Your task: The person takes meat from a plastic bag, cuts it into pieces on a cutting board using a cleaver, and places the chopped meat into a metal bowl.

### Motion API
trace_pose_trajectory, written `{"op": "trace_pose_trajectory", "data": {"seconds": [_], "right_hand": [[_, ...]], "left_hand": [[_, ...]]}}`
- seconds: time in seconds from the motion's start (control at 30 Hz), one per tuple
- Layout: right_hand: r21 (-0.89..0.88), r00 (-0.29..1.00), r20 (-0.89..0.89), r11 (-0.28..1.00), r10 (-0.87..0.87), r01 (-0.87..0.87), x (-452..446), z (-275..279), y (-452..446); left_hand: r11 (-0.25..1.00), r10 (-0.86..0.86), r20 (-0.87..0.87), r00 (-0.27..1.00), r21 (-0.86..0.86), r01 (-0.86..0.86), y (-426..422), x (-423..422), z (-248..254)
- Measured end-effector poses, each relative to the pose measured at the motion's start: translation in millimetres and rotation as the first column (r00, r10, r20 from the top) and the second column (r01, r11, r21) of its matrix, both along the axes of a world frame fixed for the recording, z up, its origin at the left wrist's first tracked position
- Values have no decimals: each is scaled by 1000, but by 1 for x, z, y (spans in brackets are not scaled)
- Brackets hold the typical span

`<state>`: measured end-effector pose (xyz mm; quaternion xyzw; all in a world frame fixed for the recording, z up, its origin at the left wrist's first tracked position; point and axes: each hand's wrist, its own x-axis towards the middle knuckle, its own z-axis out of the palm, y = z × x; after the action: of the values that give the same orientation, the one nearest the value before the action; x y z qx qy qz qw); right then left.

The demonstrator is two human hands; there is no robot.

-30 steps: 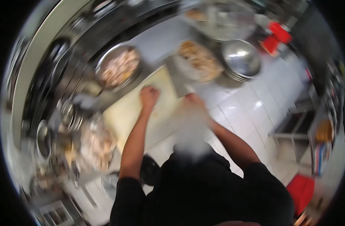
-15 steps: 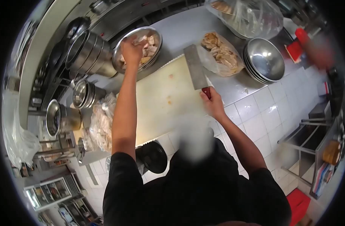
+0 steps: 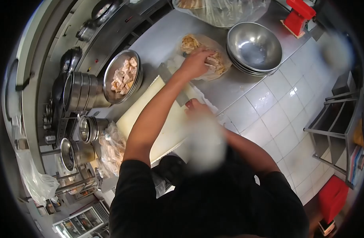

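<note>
My left hand (image 3: 198, 62) is over pale meat pieces (image 3: 216, 66) in a clear plastic bag (image 3: 224, 50), its fingers bent round the meat. In my right hand (image 3: 198, 110) is the handle of a cleaver (image 3: 183, 98), whose blade lies along the edge of the cutting board, partly hidden behind my left forearm. The pale cutting board (image 3: 160, 119) runs below that forearm. Left of the board, a steel bowl (image 3: 108, 85) holds several cut meat chunks (image 3: 124, 77). A blurred spot on the view covers part of my right wrist.
Stacked steel bowls (image 3: 255, 45) stand right of the bag. A large plastic-covered bowl (image 3: 225, 12) and a red scale (image 3: 298, 18) are at the back. Tall steel pots (image 3: 80, 91), smaller containers (image 3: 90, 129) and a filled plastic bag (image 3: 111, 144) line the left side.
My left hand has moved from the bowl of chunks across to the meat in the plastic bag. My right hand still holds the cleaver. The view has turned and shifted.
</note>
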<state>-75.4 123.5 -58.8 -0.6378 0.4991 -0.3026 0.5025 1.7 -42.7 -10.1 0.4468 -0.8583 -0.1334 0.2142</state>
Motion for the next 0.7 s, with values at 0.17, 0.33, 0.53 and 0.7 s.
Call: {"op": "trace_pose_trajectory", "data": {"seconds": [0.17, 0.33, 0.53, 0.7], "right_hand": [[-75, 997, 0, 994, 74, -74, -1, -8, 0], [-60, 993, -27, 991, 119, -121, -5, -1, -3], [-29, 990, -26, 990, 139, -140, -11, 11, -4], [-27, 988, -60, 989, 141, -143, -17, 28, -4]], "left_hand": [[905, 240, -113, 964, 385, -180, -34, 26, 12], [875, 269, 354, 896, 298, -381, -78, 26, -27], [975, 143, 207, 968, 139, -174, -123, 26, -32], [975, 177, 385, 906, 58, -215, -134, 22, -6]]}}
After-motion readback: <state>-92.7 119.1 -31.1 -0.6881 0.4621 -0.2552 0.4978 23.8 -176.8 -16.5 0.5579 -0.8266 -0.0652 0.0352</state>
